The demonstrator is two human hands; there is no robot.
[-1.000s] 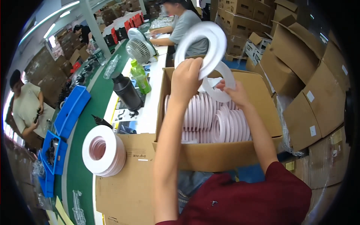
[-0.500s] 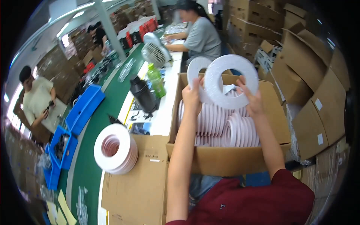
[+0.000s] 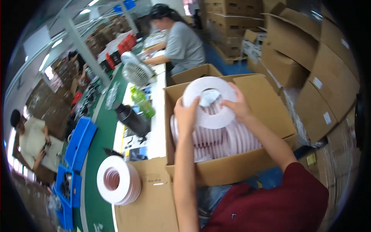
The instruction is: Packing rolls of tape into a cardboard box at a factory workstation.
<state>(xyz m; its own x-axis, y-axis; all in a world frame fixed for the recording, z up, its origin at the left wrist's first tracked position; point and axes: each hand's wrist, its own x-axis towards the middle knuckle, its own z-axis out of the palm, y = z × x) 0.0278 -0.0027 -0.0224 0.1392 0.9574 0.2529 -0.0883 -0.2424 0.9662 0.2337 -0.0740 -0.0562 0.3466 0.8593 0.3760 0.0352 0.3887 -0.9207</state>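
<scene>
A flat white ring (image 3: 213, 121), like a thin tape roll, is held up over an open cardboard box (image 3: 228, 166). My left hand (image 3: 187, 113) grips its left edge, thumb on the face. On the opposite edge my right hand (image 3: 239, 103) is closed, its thumb also across the face. Whether a second ring lies behind this one cannot be seen. Beneath, rows of similar rings (image 3: 241, 140) stand on edge in the box, with pinkish-white sides. Left of the box, a stack of rings (image 3: 129, 185) sits on a flat cardboard sheet (image 3: 150, 208).
A black bottle (image 3: 130, 119), a green bottle (image 3: 142, 101) and a white fan (image 3: 135, 69) stand on the bench. Beyond the green belt (image 3: 102, 135) are blue bins (image 3: 80, 144). One person (image 3: 183, 48) sits ahead; another (image 3: 34, 143) stands left. Cartons (image 3: 297, 54) rise at right.
Two separate rings, one in each hand, have come together and now show as one ring held by both hands. My hands moved lower and nearer, and the view shifted.
</scene>
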